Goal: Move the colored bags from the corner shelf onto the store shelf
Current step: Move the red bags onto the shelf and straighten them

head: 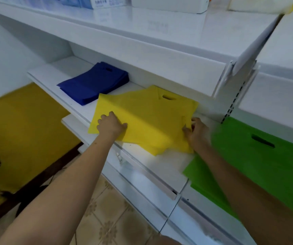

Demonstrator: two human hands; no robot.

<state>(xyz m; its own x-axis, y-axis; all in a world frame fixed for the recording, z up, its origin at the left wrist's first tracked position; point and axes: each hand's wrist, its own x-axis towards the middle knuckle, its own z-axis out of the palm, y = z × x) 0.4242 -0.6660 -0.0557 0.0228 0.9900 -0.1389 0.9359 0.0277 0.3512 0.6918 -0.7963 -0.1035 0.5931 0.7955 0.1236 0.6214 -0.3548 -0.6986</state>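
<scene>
1. Yellow bags point(142, 119): flat matte stack, slightly fanned, die-cut handle slot at far edge; on white store shelf point(163, 161), near edge overhanging.
2. Left hand point(111, 125): fingers curled over left near corner of stack, gripping it.
3. Right hand point(196, 131): pinching right near corner of stack.
4. Blue bags point(94, 83): neat stack, far left, same shelf.
5. Green bags point(258, 156): right, on adjoining shelf.
6. Boxes point(168, 4) on upper shelf: print too blurred to read.
</scene>
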